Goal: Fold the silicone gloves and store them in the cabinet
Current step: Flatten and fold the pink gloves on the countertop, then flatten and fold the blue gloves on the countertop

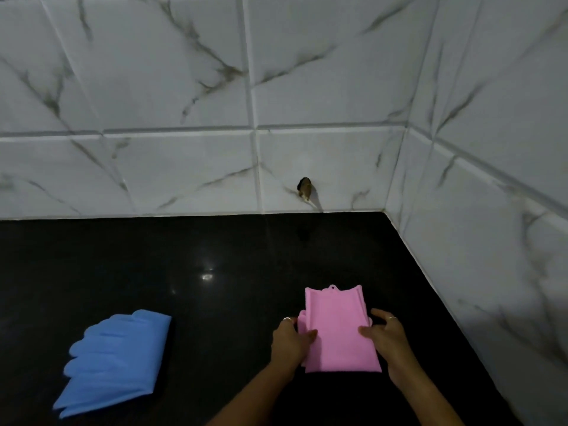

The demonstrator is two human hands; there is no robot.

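A pink silicone glove point(336, 327) lies folded on the black countertop point(215, 302), cuff end with a small hanging loop pointing toward the wall. My left hand point(290, 341) grips its left edge, thumb on top. My right hand point(387, 336) holds its right edge the same way. A blue silicone glove point(113, 361) lies folded flat on the counter to the left, fingers pointing left, apart from both hands. No cabinet is in view.
White marble-patterned tile walls point(276, 103) meet in a corner at the back right of the counter. A small dark hole or stub point(305, 188) sits in the back wall just above the counter.
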